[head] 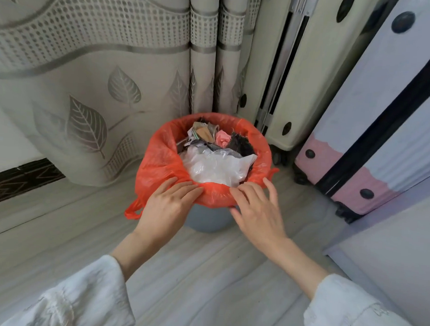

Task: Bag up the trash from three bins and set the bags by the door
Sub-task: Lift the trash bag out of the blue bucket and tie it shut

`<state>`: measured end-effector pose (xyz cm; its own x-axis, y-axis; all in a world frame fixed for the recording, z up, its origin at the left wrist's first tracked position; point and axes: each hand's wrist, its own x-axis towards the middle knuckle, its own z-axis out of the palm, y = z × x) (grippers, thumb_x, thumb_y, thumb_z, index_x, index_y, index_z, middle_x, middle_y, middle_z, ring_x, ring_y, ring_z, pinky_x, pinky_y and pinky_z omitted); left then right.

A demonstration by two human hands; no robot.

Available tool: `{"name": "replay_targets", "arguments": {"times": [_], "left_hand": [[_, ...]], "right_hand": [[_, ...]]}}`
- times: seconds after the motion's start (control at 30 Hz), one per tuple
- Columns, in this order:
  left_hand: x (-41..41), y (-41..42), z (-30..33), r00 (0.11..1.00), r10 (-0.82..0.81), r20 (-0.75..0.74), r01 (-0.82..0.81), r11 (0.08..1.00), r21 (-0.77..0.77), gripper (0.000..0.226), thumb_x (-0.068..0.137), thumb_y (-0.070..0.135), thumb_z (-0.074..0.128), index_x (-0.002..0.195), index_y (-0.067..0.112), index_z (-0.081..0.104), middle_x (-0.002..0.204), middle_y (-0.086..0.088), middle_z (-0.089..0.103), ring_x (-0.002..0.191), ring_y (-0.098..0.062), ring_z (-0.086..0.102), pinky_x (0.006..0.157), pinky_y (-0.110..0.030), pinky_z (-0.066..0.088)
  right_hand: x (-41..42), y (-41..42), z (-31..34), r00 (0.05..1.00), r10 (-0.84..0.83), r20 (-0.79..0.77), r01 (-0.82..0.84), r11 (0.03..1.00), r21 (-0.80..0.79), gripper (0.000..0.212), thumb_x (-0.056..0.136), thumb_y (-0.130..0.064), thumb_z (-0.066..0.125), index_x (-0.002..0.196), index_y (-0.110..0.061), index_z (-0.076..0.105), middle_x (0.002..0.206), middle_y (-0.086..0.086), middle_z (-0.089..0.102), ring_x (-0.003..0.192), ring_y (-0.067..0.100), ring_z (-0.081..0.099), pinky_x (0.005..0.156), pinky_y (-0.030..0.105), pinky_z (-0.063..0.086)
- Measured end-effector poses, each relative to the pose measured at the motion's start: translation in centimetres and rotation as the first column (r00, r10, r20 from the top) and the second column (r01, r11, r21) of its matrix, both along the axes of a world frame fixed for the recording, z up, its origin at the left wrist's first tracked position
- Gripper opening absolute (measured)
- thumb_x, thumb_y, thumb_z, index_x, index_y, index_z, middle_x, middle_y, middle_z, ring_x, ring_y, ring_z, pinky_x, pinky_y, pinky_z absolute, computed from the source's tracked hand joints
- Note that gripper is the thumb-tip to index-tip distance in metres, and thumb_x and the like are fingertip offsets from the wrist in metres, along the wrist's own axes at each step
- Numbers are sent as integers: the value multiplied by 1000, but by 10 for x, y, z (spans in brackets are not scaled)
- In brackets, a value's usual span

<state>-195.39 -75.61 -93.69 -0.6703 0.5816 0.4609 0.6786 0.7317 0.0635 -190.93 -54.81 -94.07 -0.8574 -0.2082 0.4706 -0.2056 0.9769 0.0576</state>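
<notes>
Looking down, we see a grey bin [207, 220] standing on the pale wood-grain floor [204, 273], in the corner formed by a leaf-patterned curtain [89, 83] and two upright suitcases. An orange bag [160, 158] lines the bin, its edge folded out over the rim, and one handle loop [133, 211] hangs down on the left side of the bin.

Inside the bag we see a crumpled white plastic sheet [216, 167] at the front, with scraps of paper [200, 134], a pink wad [222, 137] and something dark and fuzzy [242, 144] behind it.

Our left hand [169, 207] lies on the near-left edge of the bag, fingers spread flat over the plastic and not closed on it. Our right hand [255, 211] is at the near-right edge, fingers slack and splayed, the tips touching the folded orange plastic; it grasps nothing. Both forearms come out of white sleeves [85, 297].

A cream suitcase [298, 92] stands just behind the bin on the right, and a lilac and pink suitcase [373, 135] stands beside that, nearer to us. A pale cabinet side [389, 256] fills the lower right.
</notes>
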Motion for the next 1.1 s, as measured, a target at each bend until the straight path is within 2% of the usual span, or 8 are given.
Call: {"name": "replay_targets", "arguments": {"times": [0.17,0.33,0.4,0.5,0.7,0.8,0.9,1.1], "left_hand": [[0,-8,20,997,-39,73,33,996,79,23,79,18,51,93,16,70,92,2,74,85,-16,70,85,-24,39],[6,14,48,953,57,297,-163,924,345,21,82,24,48,91,16,66,84,-1,70,79,-22,64,71,-30,47],[8,25,53,950,42,308,-165,908,384,26,82,32,46,90,17,66,80,-1,68,77,-21,60,68,-34,48],[6,24,49,972,9,236,-92,934,344,25,84,34,44,91,18,63,78,2,62,77,-16,48,68,-30,41],[-1,-5,31,982,185,33,-185,983,9,23,78,25,52,101,22,56,96,-1,59,92,-22,45,74,-31,30],[-6,-17,31,968,253,2,-253,967,23,23,71,13,51,90,21,60,85,-3,58,80,-22,42,66,-31,29],[-12,-20,38,964,267,-24,-265,962,66,19,73,15,44,83,17,60,80,-6,57,77,-20,39,62,-34,38],[-6,-18,34,947,321,17,-321,943,81,32,67,8,48,97,20,52,93,-8,56,85,-25,40,65,-36,41]], "right_hand": [[-1,10,3,989,63,-131,-67,997,-29,27,82,-36,56,105,-25,65,95,-4,67,94,17,59,98,44,37],[1,-10,16,999,24,-27,-28,989,-146,65,72,-64,53,122,-21,54,114,0,62,111,17,50,104,48,29],[-3,-23,20,999,-32,-13,29,980,-198,61,73,-62,52,115,-20,58,115,-2,62,112,17,52,103,47,27],[-11,-28,22,993,-94,-67,74,963,-258,32,74,-35,52,98,-18,63,110,0,64,109,20,56,101,47,28],[-10,-12,18,980,-178,-85,149,949,-278,28,71,-16,43,87,-17,66,106,1,64,108,18,48,101,47,26],[-9,-9,22,975,-156,-156,117,965,-235,25,74,-10,45,84,-15,67,102,1,66,106,19,49,102,48,27],[-16,-5,31,968,-160,-195,116,969,-219,23,76,-6,48,87,-15,66,99,1,66,102,20,55,102,49,28],[-8,20,19,952,-305,1,302,944,-132,36,61,-2,70,94,-16,63,102,2,65,98,25,61,98,51,36]]}}
